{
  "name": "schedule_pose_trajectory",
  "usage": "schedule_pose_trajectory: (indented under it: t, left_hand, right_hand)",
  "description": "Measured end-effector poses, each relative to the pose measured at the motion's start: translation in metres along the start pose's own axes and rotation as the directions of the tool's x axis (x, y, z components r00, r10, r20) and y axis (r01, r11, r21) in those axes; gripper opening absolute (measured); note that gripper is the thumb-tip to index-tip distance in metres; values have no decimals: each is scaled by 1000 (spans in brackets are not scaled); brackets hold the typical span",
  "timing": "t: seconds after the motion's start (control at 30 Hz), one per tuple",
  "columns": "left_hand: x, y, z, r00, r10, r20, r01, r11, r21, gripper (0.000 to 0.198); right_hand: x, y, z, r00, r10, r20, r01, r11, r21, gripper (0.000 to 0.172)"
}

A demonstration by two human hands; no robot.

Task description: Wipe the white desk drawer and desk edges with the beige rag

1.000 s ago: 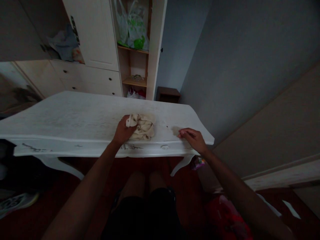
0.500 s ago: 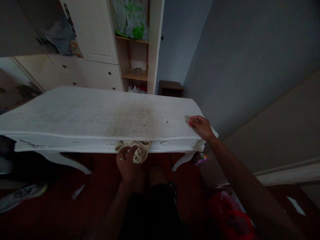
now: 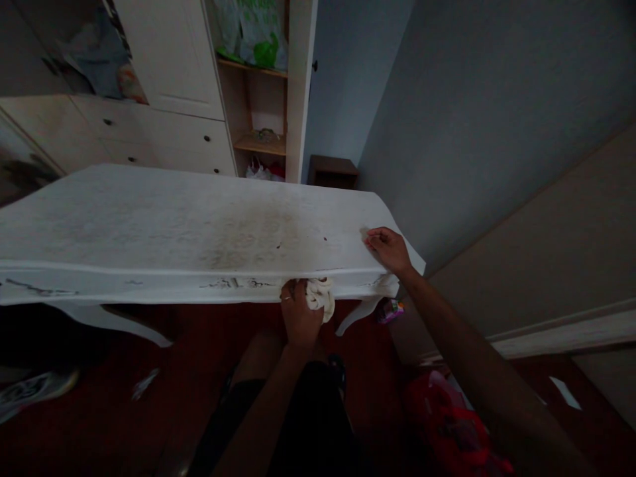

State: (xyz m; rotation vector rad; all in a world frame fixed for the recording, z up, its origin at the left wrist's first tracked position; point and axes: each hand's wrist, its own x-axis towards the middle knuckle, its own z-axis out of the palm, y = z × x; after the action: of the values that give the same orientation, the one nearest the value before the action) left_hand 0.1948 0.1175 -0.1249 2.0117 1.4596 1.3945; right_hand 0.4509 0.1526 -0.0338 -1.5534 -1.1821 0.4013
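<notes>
My left hand (image 3: 299,313) is closed round a crumpled cream cloth (image 3: 320,296) and presses it against the front edge of a white table (image 3: 149,218), right of its middle. My right hand (image 3: 388,248) rests on the table's right front corner, its fingers curled down onto the top with nothing visible in them. A dull grey smear marks the tabletop behind the cloth.
A cream wardrobe (image 3: 169,73) with drawers and open shelves holding plastic bags (image 3: 251,33) stands behind the table. A small dark stool (image 3: 332,172) sits by the grey wall. Red items (image 3: 447,424) and a shoe (image 3: 30,391) lie on the dark red floor.
My left hand took the cloth off the tabletop down to the front edge, then slid it right along that edge. My right hand shifted to the table's right corner.
</notes>
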Motion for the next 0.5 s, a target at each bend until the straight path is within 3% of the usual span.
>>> schedule_pose_trajectory:
  t: [0.07,0.13,0.17,0.23,0.3,0.33,0.37,0.5]
  left_hand:
    - [-1,4,-1,996,-78,36,81,993,-91,52]
    - [-4,8,-1,967,-238,96,255,930,-265,50]
    - [-7,10,1,926,-344,155,377,840,-391,47]
    - [-13,17,10,776,-530,342,614,511,-601,40]
    - [-19,27,24,607,-598,523,731,163,-663,38]
    - [-20,34,31,549,-608,574,747,48,-663,37]
    - [-21,42,38,513,-609,605,750,-25,-661,37]
    - [-15,82,66,453,-554,698,744,-197,-639,33]
  right_hand:
    - [0,2,0,1000,-25,5,25,999,-24,25]
    - [1,5,-1,999,-50,8,50,998,-48,24]
    - [1,5,-2,998,-59,9,59,996,-60,23]
    - [2,7,-2,998,-68,4,68,994,-84,23]
    - [2,7,-2,997,-71,-1,71,992,-103,22]
    - [2,6,-2,997,-74,-2,74,991,-109,22]
    - [2,6,-2,997,-78,-3,77,991,-111,22]
    - [3,6,0,996,-85,-19,83,992,-93,21]
